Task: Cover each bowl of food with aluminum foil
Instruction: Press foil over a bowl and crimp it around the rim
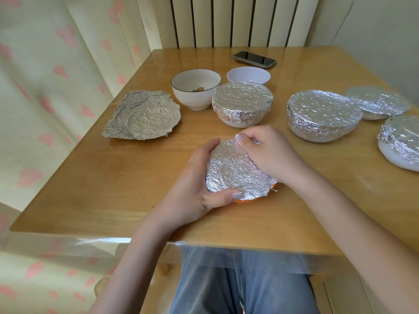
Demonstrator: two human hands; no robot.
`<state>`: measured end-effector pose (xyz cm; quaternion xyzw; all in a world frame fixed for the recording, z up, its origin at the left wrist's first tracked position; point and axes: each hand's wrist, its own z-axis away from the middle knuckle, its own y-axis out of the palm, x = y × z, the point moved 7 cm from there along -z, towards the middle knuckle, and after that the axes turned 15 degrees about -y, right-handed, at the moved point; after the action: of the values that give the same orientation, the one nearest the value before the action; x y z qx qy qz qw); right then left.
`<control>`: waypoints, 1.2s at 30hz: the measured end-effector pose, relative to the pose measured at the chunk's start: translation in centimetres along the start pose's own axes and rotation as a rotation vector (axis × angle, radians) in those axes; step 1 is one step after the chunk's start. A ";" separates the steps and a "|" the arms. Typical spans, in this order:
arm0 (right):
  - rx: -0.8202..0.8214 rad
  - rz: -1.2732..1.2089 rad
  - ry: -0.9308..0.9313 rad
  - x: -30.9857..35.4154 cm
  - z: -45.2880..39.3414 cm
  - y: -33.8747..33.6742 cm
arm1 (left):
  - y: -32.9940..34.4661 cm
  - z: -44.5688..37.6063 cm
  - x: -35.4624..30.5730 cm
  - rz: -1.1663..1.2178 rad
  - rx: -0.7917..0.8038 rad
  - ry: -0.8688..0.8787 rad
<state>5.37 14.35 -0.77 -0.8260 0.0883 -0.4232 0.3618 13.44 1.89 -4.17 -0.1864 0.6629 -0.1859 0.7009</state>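
An orange bowl [246,201] stands near the table's front edge with a sheet of foil [235,171] over its top. My left hand [195,184] curls round its left side, thumb pressing the foil at the front rim. My right hand [267,152] grips the right and far rim, fingers folded over the foil. Behind stand several foil-covered white bowls [242,103] [322,114] [378,102] [401,139]. An uncovered white bowl with a dark rim [196,89] holds a little food. A second uncovered white bowl [248,74] stands behind it. A loose crumpled foil sheet [142,115] lies at the left.
A phone [254,59] lies at the far side of the wooden table [113,177]. A heart-patterned curtain [56,75] hangs at the left and a radiator [238,19] stands behind the table. My legs are under the front edge.
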 end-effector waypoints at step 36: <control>-0.249 -0.283 0.360 -0.4 3.9 -1.1 | -0.6 -3.5 -2.9 0.032 -0.008 -0.090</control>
<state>7.94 17.36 -1.81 -0.7797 0.0860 -0.5956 0.1729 9.74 2.84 -1.53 -0.1868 0.6342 -0.1637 0.7322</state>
